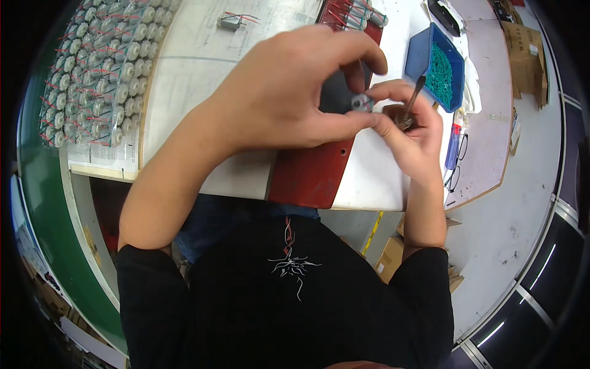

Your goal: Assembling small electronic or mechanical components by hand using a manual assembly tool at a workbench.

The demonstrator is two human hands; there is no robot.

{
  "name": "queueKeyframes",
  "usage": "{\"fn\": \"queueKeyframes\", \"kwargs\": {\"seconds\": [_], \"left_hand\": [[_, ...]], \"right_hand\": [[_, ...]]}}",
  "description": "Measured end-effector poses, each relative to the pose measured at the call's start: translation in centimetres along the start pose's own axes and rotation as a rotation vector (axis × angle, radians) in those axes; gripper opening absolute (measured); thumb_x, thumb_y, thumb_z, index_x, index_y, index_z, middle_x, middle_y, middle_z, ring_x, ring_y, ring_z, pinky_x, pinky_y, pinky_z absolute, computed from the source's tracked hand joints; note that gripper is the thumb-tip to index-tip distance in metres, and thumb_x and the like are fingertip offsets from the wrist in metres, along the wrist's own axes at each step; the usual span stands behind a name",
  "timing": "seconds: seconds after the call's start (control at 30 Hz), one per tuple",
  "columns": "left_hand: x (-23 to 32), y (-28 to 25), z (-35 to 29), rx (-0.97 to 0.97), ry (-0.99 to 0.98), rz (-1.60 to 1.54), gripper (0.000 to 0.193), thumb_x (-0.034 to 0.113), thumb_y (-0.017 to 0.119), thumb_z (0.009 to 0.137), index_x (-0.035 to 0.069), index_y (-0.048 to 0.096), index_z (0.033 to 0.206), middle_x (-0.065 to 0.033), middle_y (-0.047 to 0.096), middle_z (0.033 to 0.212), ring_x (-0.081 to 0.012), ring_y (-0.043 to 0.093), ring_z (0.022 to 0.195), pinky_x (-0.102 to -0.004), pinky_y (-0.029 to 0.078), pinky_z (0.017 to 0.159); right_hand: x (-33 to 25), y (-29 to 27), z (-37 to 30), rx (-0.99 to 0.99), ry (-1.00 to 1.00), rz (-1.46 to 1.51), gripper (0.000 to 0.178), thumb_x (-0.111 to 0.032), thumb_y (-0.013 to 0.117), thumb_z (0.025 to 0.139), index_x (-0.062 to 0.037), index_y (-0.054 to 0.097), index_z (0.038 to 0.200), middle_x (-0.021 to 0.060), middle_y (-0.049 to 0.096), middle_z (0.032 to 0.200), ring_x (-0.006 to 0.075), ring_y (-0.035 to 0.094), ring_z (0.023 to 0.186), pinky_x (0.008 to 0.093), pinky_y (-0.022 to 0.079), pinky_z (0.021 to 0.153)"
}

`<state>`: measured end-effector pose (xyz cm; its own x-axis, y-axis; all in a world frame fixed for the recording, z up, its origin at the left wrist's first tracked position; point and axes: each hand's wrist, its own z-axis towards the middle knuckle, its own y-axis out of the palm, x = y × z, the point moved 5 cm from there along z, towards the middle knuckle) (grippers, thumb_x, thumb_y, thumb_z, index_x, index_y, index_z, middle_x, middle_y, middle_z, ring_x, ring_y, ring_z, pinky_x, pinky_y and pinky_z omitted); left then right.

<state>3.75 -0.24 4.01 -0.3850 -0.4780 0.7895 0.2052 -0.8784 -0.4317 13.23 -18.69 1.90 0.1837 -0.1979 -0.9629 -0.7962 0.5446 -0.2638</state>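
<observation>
A small grey cylindrical motor point(361, 103) sits between the fingertips of both hands, above a dark red board point(307, 175). My left hand point(289, 92) reaches in from the left, its thumb against the motor and its curled fingers just above; the exact contact is partly hidden. From the other side, the thumb and index finger of my right hand point(412, 126) close on the motor. A slim metal tool point(418, 88) with a dark end sticks up from the right hand's curled fingers; its lower part is hidden in the palm.
Rows of motors with white wheels and red wires point(101, 80) fill the left. One loose motor point(230, 23) lies at the back; several more point(362, 15) stand near the board's far end. At right are a blue bin point(418, 55) of green pieces, glasses point(453, 178) and a red-and-blue screwdriver point(453, 147).
</observation>
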Motion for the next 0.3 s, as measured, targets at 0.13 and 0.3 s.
{"fn": "queueKeyframes", "kwargs": {"seconds": [0.13,0.3], "left_hand": [[1.3,-4.0,1.3,0.208,-0.266,0.174,0.020,0.016,0.069,0.088,0.002,0.072,0.102,-0.0146,0.068,0.092,-0.0367,0.063,0.096,-0.0407,0.052,0.085],[-3.0,-6.2,-1.3,0.234,-0.365,0.801,0.028,0.016,0.074,0.087,0.003,0.069,0.111,-0.0199,0.069,0.110,-0.0298,0.064,0.106,-0.0411,0.051,0.093]], "right_hand": [[-2.4,-3.3,1.7,0.214,-0.162,-0.431,0.026,-0.006,0.079,0.091,-0.0004,0.069,0.114,-0.0007,0.068,0.104,0.0027,0.052,0.072,0.0176,0.040,0.063],[-3.4,-3.5,6.1,0.235,-0.045,-0.857,0.026,-0.006,0.073,0.096,-0.0042,0.070,0.121,0.0029,0.069,0.101,0.0083,0.059,0.079,0.0222,0.047,0.069]]}}
